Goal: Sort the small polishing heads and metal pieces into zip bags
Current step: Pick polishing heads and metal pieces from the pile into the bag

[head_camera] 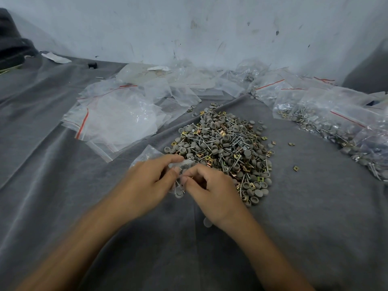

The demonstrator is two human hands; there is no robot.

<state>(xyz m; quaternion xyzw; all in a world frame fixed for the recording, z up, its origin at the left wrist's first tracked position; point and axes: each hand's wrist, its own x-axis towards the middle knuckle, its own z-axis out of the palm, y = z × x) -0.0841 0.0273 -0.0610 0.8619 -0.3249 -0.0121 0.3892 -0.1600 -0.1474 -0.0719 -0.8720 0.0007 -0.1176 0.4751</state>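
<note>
On grey cloth (63, 185), dead centre: pile (224, 150) of grey polishing heads, screws and square brass pieces. At 7 o'clock of the pile, left hand (151, 181) grips small zip bag (182, 164), clear, fingers and thumb curled on its mouth edge. Right hand (207, 192) meets it from 3 o'clock, thumb and forefinger clenched on tiny brass piece (190, 177) at the bag mouth. 1 loose grey head (206, 223) beside right wrist. Empty zip bags (117, 116), red strips, heaped at 10 o'clock of pile; filled bags (336, 127) at 3 o'clock. Small black block (92, 65) far off at 11 o'clock, near scuffed wall (210, 28).
</note>
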